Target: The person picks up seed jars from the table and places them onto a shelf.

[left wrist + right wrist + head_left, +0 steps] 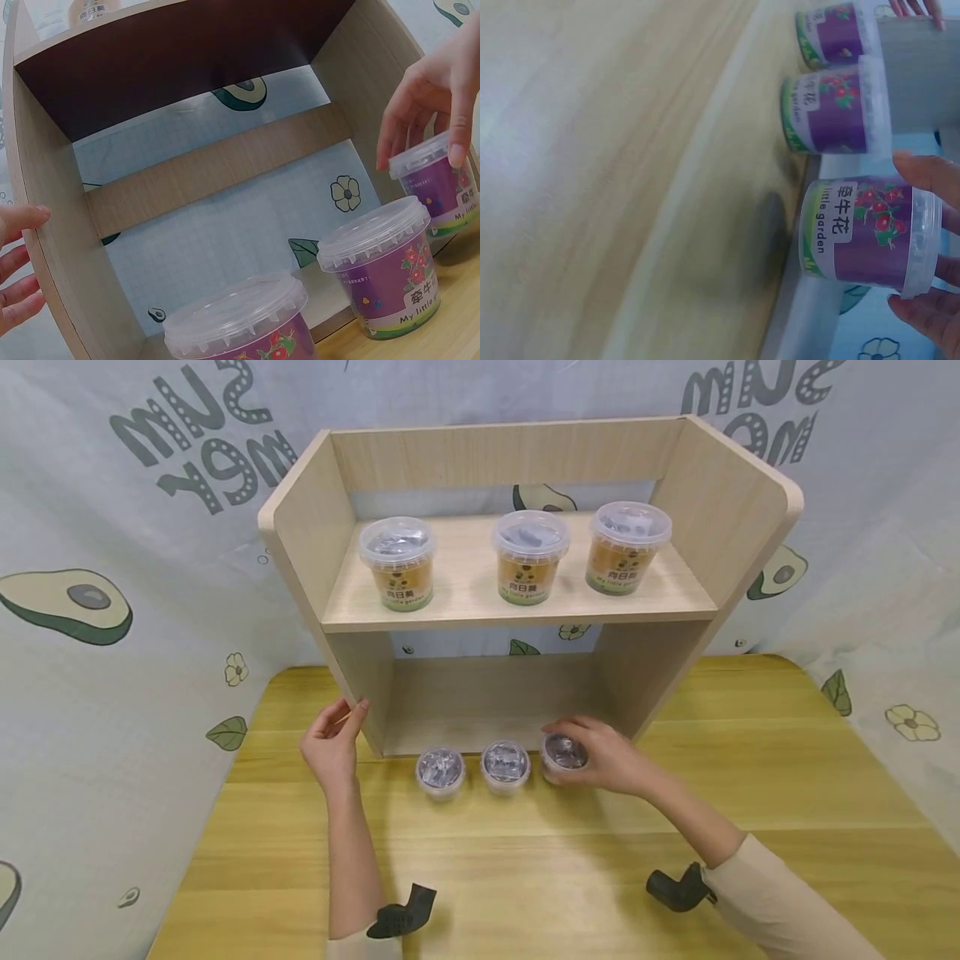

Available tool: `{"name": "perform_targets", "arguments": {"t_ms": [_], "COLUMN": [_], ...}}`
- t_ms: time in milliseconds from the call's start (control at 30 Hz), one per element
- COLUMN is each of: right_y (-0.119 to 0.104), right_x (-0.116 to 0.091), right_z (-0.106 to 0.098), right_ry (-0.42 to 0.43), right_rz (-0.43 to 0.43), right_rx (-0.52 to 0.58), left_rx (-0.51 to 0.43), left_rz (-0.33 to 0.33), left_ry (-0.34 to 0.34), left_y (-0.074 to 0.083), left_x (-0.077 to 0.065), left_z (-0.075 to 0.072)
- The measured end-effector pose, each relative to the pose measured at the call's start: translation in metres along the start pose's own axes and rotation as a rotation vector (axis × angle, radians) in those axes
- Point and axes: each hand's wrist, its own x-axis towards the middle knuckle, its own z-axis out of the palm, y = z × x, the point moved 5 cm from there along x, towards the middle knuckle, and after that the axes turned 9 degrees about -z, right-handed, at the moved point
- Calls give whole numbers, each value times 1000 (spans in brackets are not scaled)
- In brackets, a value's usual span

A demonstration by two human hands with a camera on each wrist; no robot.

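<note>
- Pale cloth sleeves (780,897) enter the bottom and lower right of the head view, with black, bent wrist mounts (678,887) above a yellow, wood-grained tabletop (517,893).
- Right of centre there, the right hand (607,760) grips a round lidded tub (564,753) beside the lower front edge of a pale, finely grained shelf (517,623); two matching tubs (506,764) stand in a row to its left.
- Left of centre, the left hand (336,745) touches the shelf's flat side panel, fingers loosely bent. Three orange-labelled tubs (528,578) with clear plastic lids stand on the upper board, before an avocado-printed cloth (150,710).
- Left wrist view: the two matching tubs fill the bottom and lower right, their translucent lids ribbed round the rim. At left, a straight thumb lies on the panel's edge, the relaxed fingers outside it.
- Right wrist view: the gripped tub lies sideways at right, smooth and tapering, purple with red flowers and a green band; thumb and fingers clasp its clear rim. Whether its base touches anything, I cannot tell.
</note>
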Motion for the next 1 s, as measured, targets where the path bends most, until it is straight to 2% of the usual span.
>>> {"name": "perform_targets", "arguments": {"t_ms": [400, 800, 1000], "right_y": [9, 29, 36], "right_x": [6, 13, 17], "right_z": [-17, -30, -32], "right_ry": [-11, -13, -2], "right_rz": [21, 47, 24], "right_rx": [-5, -20, -22], "left_rx": [-6, 3, -11], "left_rz": [-8, -10, -10], "left_ry": [1, 1, 0], "left_y": [0, 3, 3], "left_x": [1, 1, 1], "left_z": [0, 1, 1]}}
